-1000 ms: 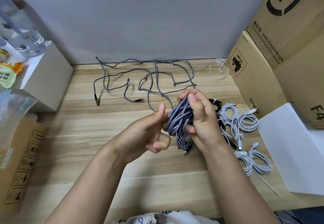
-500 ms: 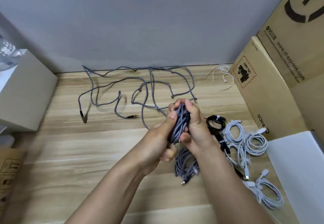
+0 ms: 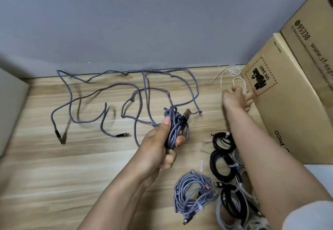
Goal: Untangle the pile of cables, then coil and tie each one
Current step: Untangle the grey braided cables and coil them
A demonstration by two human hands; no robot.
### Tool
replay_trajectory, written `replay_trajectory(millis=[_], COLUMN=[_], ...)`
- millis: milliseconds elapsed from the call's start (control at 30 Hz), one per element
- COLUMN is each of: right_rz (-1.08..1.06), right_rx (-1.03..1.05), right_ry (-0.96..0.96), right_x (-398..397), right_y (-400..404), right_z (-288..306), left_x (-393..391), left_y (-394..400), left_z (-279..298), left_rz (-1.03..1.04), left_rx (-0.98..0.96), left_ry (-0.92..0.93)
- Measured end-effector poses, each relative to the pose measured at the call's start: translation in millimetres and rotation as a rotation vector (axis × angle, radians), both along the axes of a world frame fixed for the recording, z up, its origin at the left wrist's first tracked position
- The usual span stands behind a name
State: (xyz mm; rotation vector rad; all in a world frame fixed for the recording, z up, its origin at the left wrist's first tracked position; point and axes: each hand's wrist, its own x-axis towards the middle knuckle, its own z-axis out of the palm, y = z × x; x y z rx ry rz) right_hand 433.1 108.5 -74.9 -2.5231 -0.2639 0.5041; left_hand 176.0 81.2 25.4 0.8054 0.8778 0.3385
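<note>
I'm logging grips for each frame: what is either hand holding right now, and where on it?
The left hand grips the coiled braided cable around its middle. The right hand reaches among the white ties; blur hides any hold.

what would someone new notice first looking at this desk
Probably the left hand in the middle, gripping a coiled grey braided cable whose plug sticks up. Behind it, loose grey cable sprawls in loops over the wooden table up to the wall. At far right the right hand, blurred, reaches among thin white ties beside a cardboard box, while tied black coils lie near that forearm.
</note>
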Motion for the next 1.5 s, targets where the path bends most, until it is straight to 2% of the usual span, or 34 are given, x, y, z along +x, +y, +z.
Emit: replay_trajectory(millis=[200,267,333,433,500,567,633,667,767,867,1033,1133,1200,1233,1333,1367,1500], right_rz=[-0.13,-0.205,-0.273,-0.293,-0.185,-0.048,0.098,0.156,0.266,0.284,0.393,0.387,0.485,0.56,0.811,0.857,0.834], right_rx=[0.049,0.133,0.315,0.711,0.952,1.072,1.065,1.031,0.964,0.96,0.896,0.868,0.872,0.856,0.732,0.729,0.887], right_ry=[-0.014,-0.038,-0.006,0.149,0.329,0.587,0.788,0.83,0.877,0.917,0.814,0.847,0.828,0.711,0.11,0.022,0.05], right_x=[7,1,-8,-40,-88,-140,-188,-209,-243,-255,-270,-269,-269,-267,-259,-257,-260], right_y=[3,-3,-9,-24,-52,-87,-129,-150,-187,-205,-222,-220,-220,-220,-218,-216,-216], right_z=[-15,-16,-8,28,68,98,114,118,116,115,124,125,127,126,127,126,126], left_x=[-1,-4,-7,-16,-26,-30,-39,-47,-65,-81,-94,-101,-106,-108,-112,-113,-118], left_y=[0,-3,-8,-19,-31,-38,-48,-56,-76,-94,-108,-114,-123,-126,-134,-135,-143], left_z=[-3,-2,-2,2,9,9,11,14,9,5,9,9,11,12,17,18,19], left_rz=[0.004,0.031,0.085,0.166,0.219,0.248,0.252,0.246,0.191,0.152,0.189,0.147,0.094,0.066,-0.023,-0.05,-0.161], left_rx=[-0.024,-0.014,-0.001,0.021,0.049,0.111,0.234,0.32,0.525,0.594,0.555,0.627,0.663,0.67,0.668,0.654,0.655], left_ry=[-0.009,-0.011,0.001,-0.005,-0.012,0.003,0.068,0.117,0.211,0.235,0.252,0.283,0.275,0.265,0.252,0.253,0.242])
